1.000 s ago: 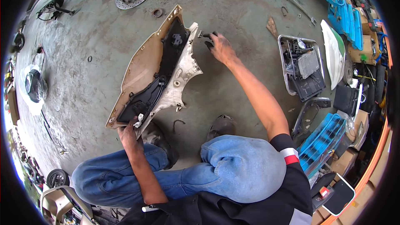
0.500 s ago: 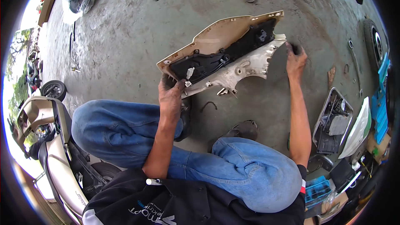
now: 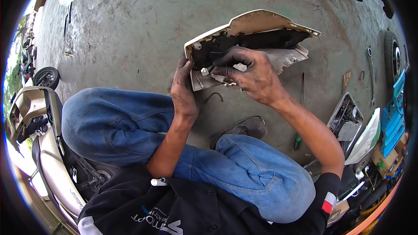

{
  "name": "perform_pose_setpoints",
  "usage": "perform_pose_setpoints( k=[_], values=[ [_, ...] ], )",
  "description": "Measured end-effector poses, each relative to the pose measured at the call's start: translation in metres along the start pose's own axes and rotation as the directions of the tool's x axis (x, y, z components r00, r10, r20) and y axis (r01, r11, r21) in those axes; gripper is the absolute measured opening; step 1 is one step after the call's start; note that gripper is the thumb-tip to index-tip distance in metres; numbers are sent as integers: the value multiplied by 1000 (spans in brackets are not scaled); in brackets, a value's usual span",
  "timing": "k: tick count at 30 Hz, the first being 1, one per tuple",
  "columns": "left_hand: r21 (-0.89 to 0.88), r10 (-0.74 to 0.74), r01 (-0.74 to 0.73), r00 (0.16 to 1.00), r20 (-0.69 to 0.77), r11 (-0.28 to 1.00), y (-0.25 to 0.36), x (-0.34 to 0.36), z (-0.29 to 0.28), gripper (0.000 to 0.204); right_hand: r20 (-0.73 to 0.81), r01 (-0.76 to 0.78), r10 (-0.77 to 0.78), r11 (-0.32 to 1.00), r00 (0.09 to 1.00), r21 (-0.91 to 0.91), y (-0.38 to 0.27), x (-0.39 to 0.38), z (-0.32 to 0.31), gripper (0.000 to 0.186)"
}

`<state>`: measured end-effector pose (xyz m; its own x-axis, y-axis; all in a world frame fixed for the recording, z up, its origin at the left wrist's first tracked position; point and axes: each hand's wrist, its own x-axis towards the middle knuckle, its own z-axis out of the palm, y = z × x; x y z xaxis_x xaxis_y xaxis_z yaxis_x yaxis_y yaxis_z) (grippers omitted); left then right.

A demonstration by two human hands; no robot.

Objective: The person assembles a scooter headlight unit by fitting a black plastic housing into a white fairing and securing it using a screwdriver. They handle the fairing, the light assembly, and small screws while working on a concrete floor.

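I have the cream panel (image 3: 257, 22) mid-scene, just beyond the knees, hollow side facing me, its long end pointing right. Black liner (image 3: 272, 39) inside.

Left hand (image 3: 182, 88) closed on the panel's left end, thumb on the near face. Right hand (image 3: 254, 72) curled over the hollow, thumb and forefinger drawn in just beside a small white plug (image 3: 204, 72); I cannot tell whether they pinch anything.

Writing: white and blue print slants across the black shirt (image 3: 126, 206), bold mark beside it. Small dark script on the pale flank of the scooter (image 3: 58, 169), near left. Sleeve band (image 3: 328, 202) is plain white and red.

On the floor (image 3: 130, 30), right of the panel: screwdriver (image 3: 297, 142), green handle toward me, shaft partly behind the forearm. Farther right, a wrench (image 3: 371, 72) and a metal tray (image 3: 361, 119) of loose parts. Far left, a wheel (image 3: 53, 76).
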<state>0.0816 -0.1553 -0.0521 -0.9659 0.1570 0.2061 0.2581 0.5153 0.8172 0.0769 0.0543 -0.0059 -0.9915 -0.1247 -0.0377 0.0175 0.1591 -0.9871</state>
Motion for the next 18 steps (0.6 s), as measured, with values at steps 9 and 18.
perform_pose_setpoints(
  k=[9, 18],
  values=[
    [-730, -573, 598, 742, 348, 332, 14, 11, -2, 50, 162, -255, 210, 899, 964, 356, 28, 6, 39, 18],
    [-654, -448, 568, 816, 365, 499, 32, 17, -1, 60, 324, -83, 33, 986, 945, 143, 38, 21, 13, 26]
  ],
)
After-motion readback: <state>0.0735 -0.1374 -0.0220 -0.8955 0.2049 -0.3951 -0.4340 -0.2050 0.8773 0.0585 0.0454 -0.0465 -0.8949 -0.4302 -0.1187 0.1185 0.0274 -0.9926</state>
